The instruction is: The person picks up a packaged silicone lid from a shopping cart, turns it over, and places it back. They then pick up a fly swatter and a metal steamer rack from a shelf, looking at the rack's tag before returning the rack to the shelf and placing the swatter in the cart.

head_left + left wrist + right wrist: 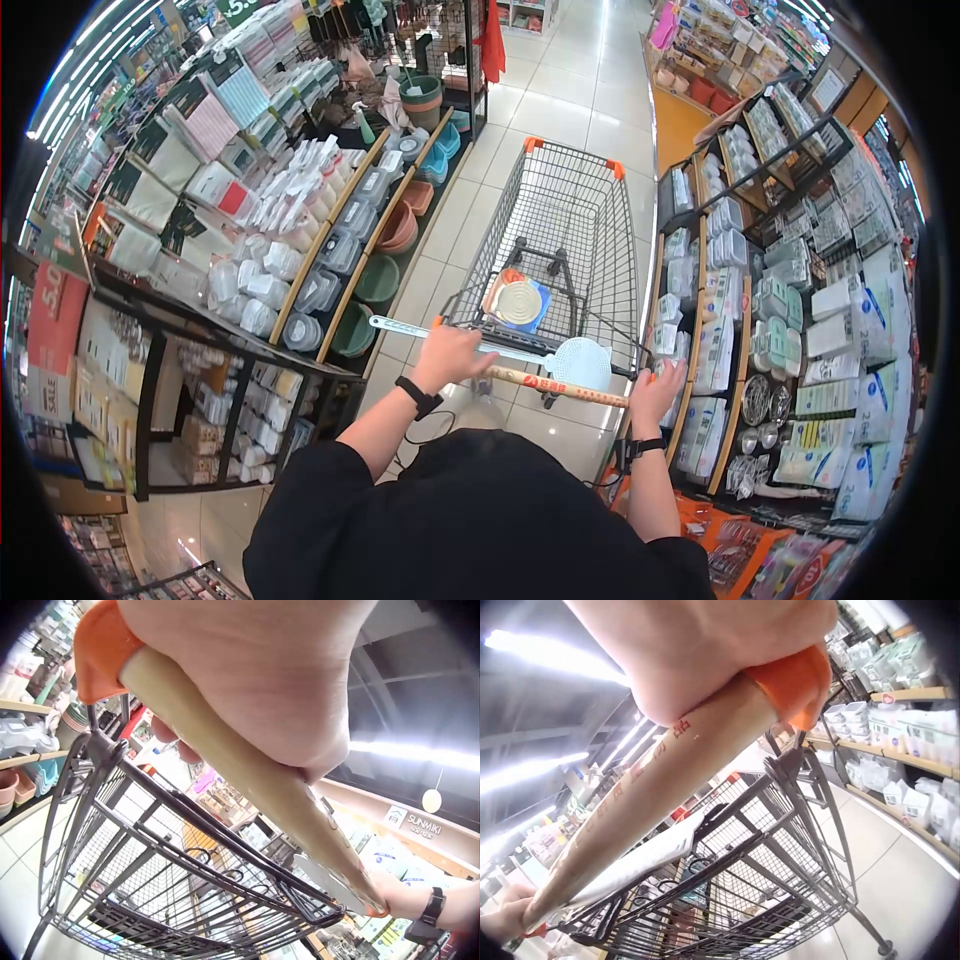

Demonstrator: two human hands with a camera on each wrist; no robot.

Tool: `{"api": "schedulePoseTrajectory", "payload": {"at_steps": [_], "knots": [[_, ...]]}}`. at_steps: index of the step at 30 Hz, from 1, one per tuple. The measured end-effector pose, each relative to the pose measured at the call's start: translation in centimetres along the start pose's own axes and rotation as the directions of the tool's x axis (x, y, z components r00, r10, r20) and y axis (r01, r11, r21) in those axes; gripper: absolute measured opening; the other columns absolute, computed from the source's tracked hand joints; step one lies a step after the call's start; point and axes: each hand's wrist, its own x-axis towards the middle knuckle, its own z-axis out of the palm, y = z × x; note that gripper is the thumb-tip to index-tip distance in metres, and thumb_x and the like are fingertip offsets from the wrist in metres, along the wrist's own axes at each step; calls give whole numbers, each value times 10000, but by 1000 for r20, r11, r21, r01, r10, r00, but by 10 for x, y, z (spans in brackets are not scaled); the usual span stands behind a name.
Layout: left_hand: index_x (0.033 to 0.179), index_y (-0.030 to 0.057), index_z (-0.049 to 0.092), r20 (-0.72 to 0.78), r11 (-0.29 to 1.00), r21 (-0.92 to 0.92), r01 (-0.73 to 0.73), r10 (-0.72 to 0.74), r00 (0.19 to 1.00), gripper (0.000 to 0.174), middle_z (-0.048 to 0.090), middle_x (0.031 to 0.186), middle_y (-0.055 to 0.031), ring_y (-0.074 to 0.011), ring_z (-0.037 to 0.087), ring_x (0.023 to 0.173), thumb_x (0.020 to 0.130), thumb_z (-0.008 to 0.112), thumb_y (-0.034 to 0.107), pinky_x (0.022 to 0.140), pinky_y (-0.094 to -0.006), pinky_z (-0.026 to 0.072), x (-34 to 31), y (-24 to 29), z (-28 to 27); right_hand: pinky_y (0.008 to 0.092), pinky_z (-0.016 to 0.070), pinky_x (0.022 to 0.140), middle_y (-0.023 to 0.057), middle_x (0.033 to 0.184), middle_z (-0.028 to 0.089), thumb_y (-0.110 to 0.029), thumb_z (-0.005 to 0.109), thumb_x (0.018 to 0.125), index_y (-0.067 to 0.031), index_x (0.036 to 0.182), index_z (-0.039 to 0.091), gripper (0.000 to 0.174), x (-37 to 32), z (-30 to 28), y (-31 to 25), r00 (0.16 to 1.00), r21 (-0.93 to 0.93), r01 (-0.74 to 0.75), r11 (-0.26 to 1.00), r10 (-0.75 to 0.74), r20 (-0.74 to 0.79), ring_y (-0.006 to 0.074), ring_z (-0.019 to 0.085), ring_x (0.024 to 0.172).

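My left hand grips the left end of the shopping cart's handle, a tan bar with red lettering and orange end caps. At the bar's other end, my right hand holds it over the orange cap. Ahead of me stands the wire shopping cart. A pale blue fly swatter, with a broad perforated head and long handle, lies across its near end. The stem passes by my left hand, which covers part of it. Inside the basket, a round cream ringed disc lies on a blue and orange package.
Shelves of plastic containers and plant pots line the left side of the aisle. On the right, another shelf bears boxes and bagged goods, close beside the cart. Tiled floor runs on ahead between them.
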Motion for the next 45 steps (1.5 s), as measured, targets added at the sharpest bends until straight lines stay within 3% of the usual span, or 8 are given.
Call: {"api": "schedulePoseTrajectory", "payload": {"at_steps": [6, 14, 16, 23, 28, 32, 43, 45], "knots": [[634, 62, 587, 26, 998, -43, -50, 51, 998, 465, 601, 567, -117, -325, 620, 569, 823, 640, 484, 575, -428, 480, 90, -26, 14, 509, 507, 819, 249, 924, 688, -245, 597, 836, -36, 1110, 638, 347, 88, 26, -31, 718, -13, -493, 870, 415, 559, 433, 656, 903], [670, 61, 636, 25, 996, 6, -93, 92, 995, 436, 622, 594, -137, -328, 634, 602, 841, 618, 461, 600, -438, 487, 207, -68, 29, 491, 499, 845, 213, 981, 692, -218, 613, 827, -20, 1169, 589, 396, 150, 139, -22, 976, -34, -164, 986, 157, -151, 408, 646, 948], [700, 59, 660, -34, 996, -28, -87, 86, 996, 423, 629, 610, -150, -340, 640, 630, 846, 615, 454, 637, -445, 494, 238, -76, 32, 542, 499, 765, 248, 890, 670, -205, 597, 820, 16, 1151, 572, 398, 191, 118, -53, 752, 20, -571, 821, 513, 414, 449, 640, 859], [765, 43, 670, 15, 997, 42, -68, 68, 998, 388, 641, 646, -174, -352, 644, 653, 832, 646, 424, 656, -453, 499, 332, -120, 51, 503, 523, 854, 231, 961, 698, -254, 646, 815, -27, 1178, 630, 428, 262, 172, -74, 628, -81, -616, 784, 550, 551, 423, 661, 945], [696, 42, 624, 46, 990, 75, -117, 113, 992, 401, 615, 614, -185, -376, 620, 616, 852, 641, 411, 593, -472, 477, 394, -134, 54, 541, 502, 898, 219, 958, 704, -291, 629, 823, -34, 1265, 563, 515, 286, 245, -65, 945, -62, -328, 943, 328, -17, 446, 664, 920], [733, 35, 649, 154, 988, 108, -112, 94, 984, 401, 620, 639, -193, -391, 620, 638, 864, 626, 413, 603, -475, 481, 447, -142, 61, 474, 565, 705, 202, 797, 684, -295, 638, 804, 18, 1199, 561, 510, 345, 249, -68, 666, 27, -575, 817, 449, 596, 381, 687, 743], [754, 21, 658, 128, 988, 155, -20, 0, 992, 431, 640, 701, -216, -415, 615, 678, 912, 569, 413, 613, -503, 457, 588, -141, 87, 440, 540, 797, 245, 1067, 652, -230, 623, 783, 53, 1355, 463, 658, 460, 340, -51, 953, -98, -295, 950, 286, -98, 348, 650, 990], [752, 22, 655, 123, 982, 179, -60, 38, 992, 433, 637, 705, -218, -419, 609, 682, 924, 557, 407, 613, -511, 448, 616, -146, 95, 446, 544, 749, 232, 973, 671, -225, 620, 780, 64, 1338, 470, 646, 488, 344, -50, 851, 17, -476, 879, 456, 260, 355, 667, 896]]}}
